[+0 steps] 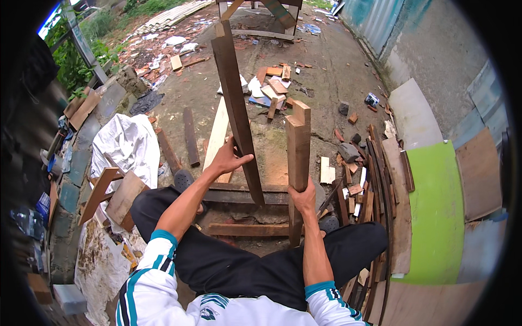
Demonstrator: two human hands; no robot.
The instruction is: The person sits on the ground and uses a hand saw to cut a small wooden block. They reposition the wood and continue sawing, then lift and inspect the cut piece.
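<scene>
My left hand (224, 158) holds a long dark wooden beam (235, 92) by its edge, the fingers partly hidden behind it and the thumb across its front. The beam leans, its top end away to the upper left and its lower end hanging between my knees. My right hand (303, 196) is wrapped round a shorter brown wooden post (298, 149), standing nearly upright, with a step cut into its top end. A gap separates the two timbers. Below them a wooden bar (247, 230) lies crosswise between my feet, and a pale plank (217, 133) lies beyond my left hand.
A white sack (126, 142) and wood offcuts (126, 201) lie to my left. Several scrap blocks (276, 89) are piled ahead. Long strips (380, 179) and a green panel (435, 206) line the right side. A wooden frame (258, 16) stands at the back.
</scene>
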